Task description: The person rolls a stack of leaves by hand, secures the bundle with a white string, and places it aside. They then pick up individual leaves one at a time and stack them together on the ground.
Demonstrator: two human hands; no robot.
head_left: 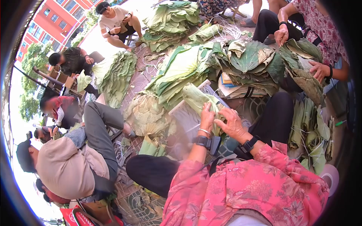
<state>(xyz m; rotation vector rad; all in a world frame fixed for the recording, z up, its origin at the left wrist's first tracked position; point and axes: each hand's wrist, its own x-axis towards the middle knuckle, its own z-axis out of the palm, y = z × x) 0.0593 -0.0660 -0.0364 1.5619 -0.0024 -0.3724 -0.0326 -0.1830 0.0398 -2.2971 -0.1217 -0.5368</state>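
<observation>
A pale green roll of lotus leaves (195, 97) lies slantwise over a light-coloured board (181, 113) in front of my knees. My left hand (207, 117) is closed on the near part of the roll, its fingers pressed together. On the right side of the same roll rests my right hand (233, 123), fingers spread and thumb pointing towards my left hand. My palms hide the near end of the roll, so what lies beneath them cannot be made out.
A big heap of lotus leaves (181, 71) spreads beyond the board, with stacked leaves (115, 77) farther left. Finished-looking rolls (305, 132) stand at my right. A co-worker (71, 162) sits close on my left; another person's hand (319, 71) holds leaves at upper right.
</observation>
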